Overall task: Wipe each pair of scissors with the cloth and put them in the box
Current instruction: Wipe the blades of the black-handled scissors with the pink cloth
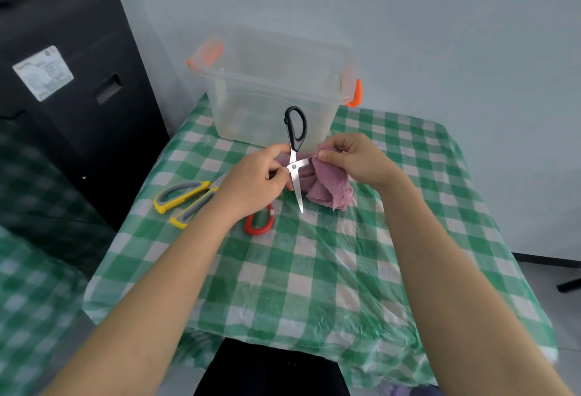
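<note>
Both forearms are bare, with no sleeves visible; dark clothing (270, 370) covers the lap.

Where things lie on the table

The box (270, 94) stands at the far edge of the table (314, 270), against the wall. Just before it, the left hand (254, 175) holds a pair of scissors (295, 156) upright, handle toward the box. The right hand (355, 160) holds the cloth (330, 185) to the right of the scissors, touching one blade. Two more pairs of scissors (185, 200) lie left of and under the left hand. A cabinet (63, 97) stands left of the table.
</note>
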